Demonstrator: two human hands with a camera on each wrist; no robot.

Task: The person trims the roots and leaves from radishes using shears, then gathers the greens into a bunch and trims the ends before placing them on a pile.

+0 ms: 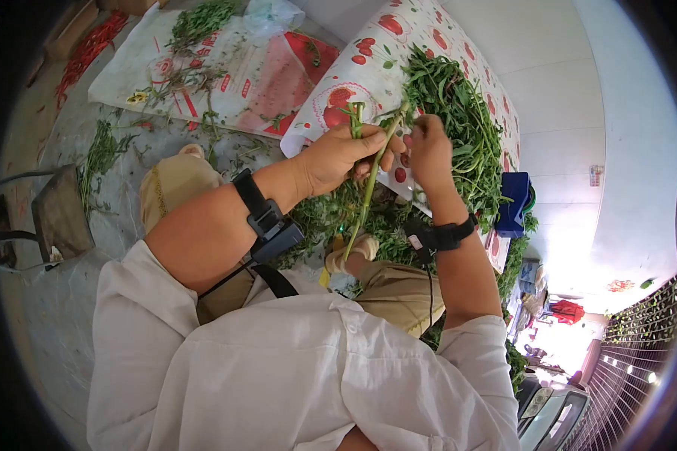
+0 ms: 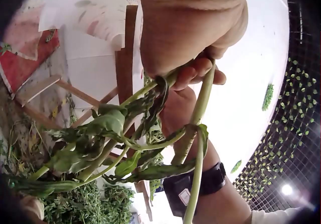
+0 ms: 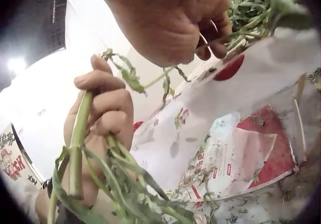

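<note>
My left hand (image 1: 335, 159) grips a thick pale-green stalk (image 1: 368, 194) that slants down over my lap. In the same grip are leafy stems (image 2: 108, 128), whose dark, limp leaves hang below the fist in the left wrist view. Close beside it, my right hand (image 1: 433, 154) is at the edge of the table, its fingers curled. A thin leafy stem (image 3: 155, 80) runs between those fingers in the right wrist view. Next to the right hand, a heap of long-leaved greens (image 1: 459, 113) lies on the fruit-printed tablecloth (image 1: 387, 56).
Loose greens (image 1: 398, 225) cover the floor around my feet. A red-and-white printed sheet (image 1: 233, 90) with scraps lies ahead on the left, near red chillies (image 1: 90, 52). A blue container (image 1: 513, 203) stands beyond the heap. At far left is a small stool (image 1: 62, 214).
</note>
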